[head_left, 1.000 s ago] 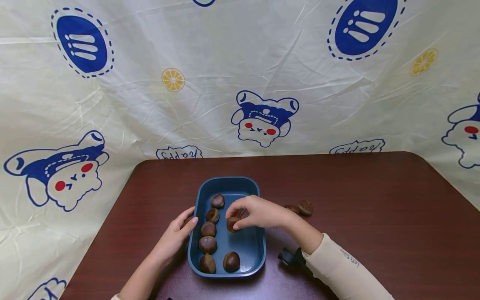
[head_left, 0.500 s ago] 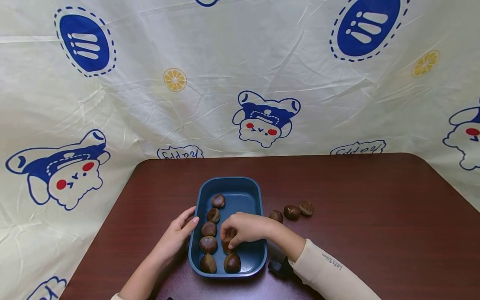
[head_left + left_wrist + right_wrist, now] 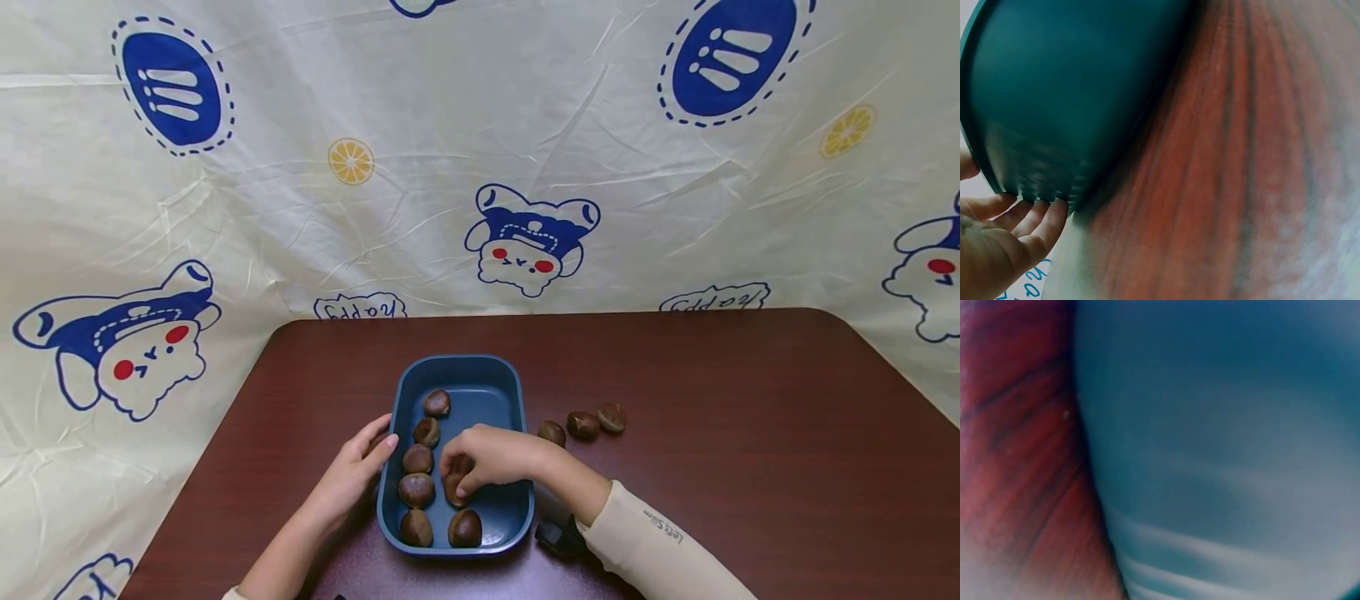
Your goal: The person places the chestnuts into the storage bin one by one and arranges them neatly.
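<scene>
A blue rectangular tray (image 3: 483, 392) stands on the table, with a column of several chestnuts (image 3: 416, 490) along its left side. Another chestnut (image 3: 465, 528) sits at the near end, right of that column. Just beyond it, my right hand (image 3: 495, 456) pinches a chestnut (image 3: 454, 490) low over the tray floor; something brown shows between the fingers, too hidden to name. My left hand (image 3: 356, 462) holds the tray's left wall, thumb at the rim. In the left wrist view, the fingertips (image 3: 1057, 206) press the outer wall. The right wrist view is blurred tray wall.
Three chestnuts (image 3: 582, 425) lie on the brown table (image 3: 712, 417) right of the tray, beyond my right forearm. A black device (image 3: 558, 540) is under my right wrist. A printed white cloth (image 3: 420, 225) hangs behind the table's far edge.
My right hand has come toward the near end of the tray and lowered the chestnut beside the left column; it barely moves in the last half second. The left hand stays put.
</scene>
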`<state>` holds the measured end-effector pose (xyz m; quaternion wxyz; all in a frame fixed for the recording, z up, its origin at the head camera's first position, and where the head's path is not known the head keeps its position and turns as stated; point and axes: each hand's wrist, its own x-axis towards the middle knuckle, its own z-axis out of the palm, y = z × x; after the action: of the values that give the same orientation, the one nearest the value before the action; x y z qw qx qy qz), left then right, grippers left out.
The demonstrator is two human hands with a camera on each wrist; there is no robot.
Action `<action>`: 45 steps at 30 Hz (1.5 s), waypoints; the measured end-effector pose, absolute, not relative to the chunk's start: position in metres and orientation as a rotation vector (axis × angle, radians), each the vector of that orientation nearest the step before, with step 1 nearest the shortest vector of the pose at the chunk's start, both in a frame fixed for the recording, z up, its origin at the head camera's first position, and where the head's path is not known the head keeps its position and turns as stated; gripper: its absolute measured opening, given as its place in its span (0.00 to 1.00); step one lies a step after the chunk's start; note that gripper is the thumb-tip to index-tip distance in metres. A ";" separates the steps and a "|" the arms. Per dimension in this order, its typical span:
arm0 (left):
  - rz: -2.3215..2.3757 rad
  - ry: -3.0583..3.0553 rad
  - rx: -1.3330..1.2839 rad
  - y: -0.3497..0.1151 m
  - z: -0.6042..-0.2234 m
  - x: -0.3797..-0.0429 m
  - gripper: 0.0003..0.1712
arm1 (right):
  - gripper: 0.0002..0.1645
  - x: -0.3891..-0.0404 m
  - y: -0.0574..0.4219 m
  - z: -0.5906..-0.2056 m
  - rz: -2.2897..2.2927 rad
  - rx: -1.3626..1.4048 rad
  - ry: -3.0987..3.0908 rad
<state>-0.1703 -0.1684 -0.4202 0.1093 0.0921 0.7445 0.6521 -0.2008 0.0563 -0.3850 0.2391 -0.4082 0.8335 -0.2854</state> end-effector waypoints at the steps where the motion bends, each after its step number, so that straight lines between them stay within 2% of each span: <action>1: 1.918 2.190 0.272 -0.168 -0.420 -0.170 0.28 | 0.10 -0.201 0.057 -0.385 -0.792 -1.116 2.280; 13: 1.925 2.175 0.277 -0.168 -0.420 -0.170 0.28 | 0.17 -0.205 0.067 -0.376 -1.015 -1.164 2.272; 23: 1.913 2.182 0.275 -0.168 -0.420 -0.170 0.28 | 0.23 -0.206 0.090 -0.362 -1.376 -1.119 2.346; 31: 1.911 2.189 0.286 -0.169 -0.420 -0.170 0.28 | 0.23 -0.198 0.127 -0.347 -1.651 -0.926 2.416; 45: 1.920 2.189 0.282 -0.170 -0.422 -0.171 0.28 | 0.22 -0.206 0.212 -0.379 -1.670 -0.684 2.591</action>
<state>-0.1714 -0.1696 -0.4217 0.1080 0.0958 0.7439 0.6525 -0.2058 0.2118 -0.3791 -0.0080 -0.2167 0.8205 -0.5290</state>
